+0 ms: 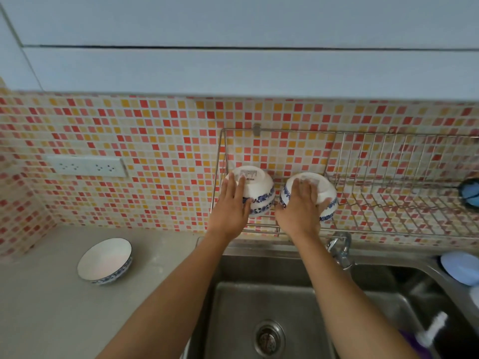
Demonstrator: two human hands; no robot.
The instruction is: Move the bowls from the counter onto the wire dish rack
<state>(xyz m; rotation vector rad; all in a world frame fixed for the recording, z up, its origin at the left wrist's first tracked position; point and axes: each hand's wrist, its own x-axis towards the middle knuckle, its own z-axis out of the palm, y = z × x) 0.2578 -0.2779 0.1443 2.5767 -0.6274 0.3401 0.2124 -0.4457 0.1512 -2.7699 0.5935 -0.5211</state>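
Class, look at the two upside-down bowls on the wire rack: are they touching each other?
Apart. The head view shows mosaic tiles and rack wire in the gap between the left bowl and the right bowl.

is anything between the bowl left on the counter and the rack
Nothing visible blocks it. The bowl sits alone on the counter, left of the sink. The rack hangs up and to the right; both hands hold upside-down bowls at its left end, but its right part looks free.
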